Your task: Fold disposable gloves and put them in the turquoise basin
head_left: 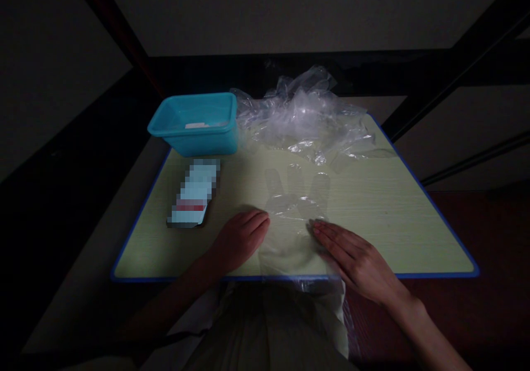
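Clear bag (290, 208) between the fingertips

Its long axis runs near to far, handles (321, 186) pointing out beyond the fingers. The left hand (242, 237) curls at one edge; the right hand (358, 258) meets the other with fingers together. Whether either pinches, I cannot tell. The near end blurs below the fingertips.

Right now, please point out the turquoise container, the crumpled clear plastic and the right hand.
Turquoise container (205, 144): head view, front wall.
Crumpled clear plastic (307, 109): head view, middle of heap.
Right hand (359, 260): head view, back of hand.
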Motion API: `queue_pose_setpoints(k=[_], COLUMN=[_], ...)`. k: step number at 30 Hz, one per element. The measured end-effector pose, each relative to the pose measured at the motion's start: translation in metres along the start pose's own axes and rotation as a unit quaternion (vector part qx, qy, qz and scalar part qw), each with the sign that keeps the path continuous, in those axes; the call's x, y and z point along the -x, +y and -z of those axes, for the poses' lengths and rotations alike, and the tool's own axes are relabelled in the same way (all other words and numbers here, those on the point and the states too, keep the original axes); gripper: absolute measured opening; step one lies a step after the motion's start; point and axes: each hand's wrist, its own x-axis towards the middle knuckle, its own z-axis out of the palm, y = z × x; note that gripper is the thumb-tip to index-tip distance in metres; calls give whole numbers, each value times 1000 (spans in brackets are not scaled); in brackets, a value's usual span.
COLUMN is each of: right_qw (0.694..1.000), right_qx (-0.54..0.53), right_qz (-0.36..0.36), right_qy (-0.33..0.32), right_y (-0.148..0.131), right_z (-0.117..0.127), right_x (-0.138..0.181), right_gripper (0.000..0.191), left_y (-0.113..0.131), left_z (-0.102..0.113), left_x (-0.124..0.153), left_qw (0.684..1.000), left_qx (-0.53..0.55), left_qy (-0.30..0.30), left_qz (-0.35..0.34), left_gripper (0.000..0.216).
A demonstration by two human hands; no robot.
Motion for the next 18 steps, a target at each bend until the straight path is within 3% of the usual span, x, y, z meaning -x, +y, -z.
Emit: queue_pose_setpoints(k=[15, 18], right_qw=[999, 999], right_qx=[11, -14], right_qz=[-20, -28], right_qy=[-25, -43], right_y=[4, 8], right_z=[3, 7], right_x=[-3, -6], right_gripper=[38, 38], left_y=[-3, -7], left_z=[2, 8], left_x=[-5, -10], left_qw=[1000, 1000], left_qx=[-15, 8], left_qy=[9, -16], left_qz=[-16, -20], left_gripper=[20, 23])
